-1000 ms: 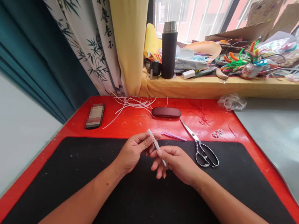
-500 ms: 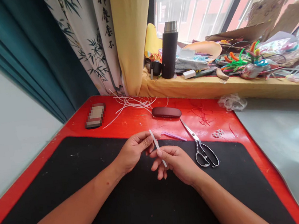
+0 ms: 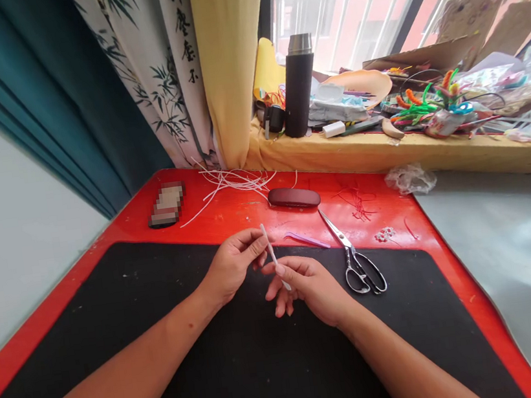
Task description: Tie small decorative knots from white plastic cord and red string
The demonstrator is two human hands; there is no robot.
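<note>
- Left hand [image 3: 232, 270]: fingertips pinch the upper end of a thin white paper strip [image 3: 270, 252].
- Right hand [image 3: 309, 286]: thumb and forefinger grip the strip's lower end.
- Steel scissors [image 3: 356, 261]: lie just right of the right hand, on a black mat [image 3: 112, 297].

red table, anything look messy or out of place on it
Some litter: a loose tangle of thin white strips sprawls at the red table's far edge by the yellow curtain, and red thread scraps lie strewn beyond the silver metal scissors. Nothing looks spilled or broken.
</note>
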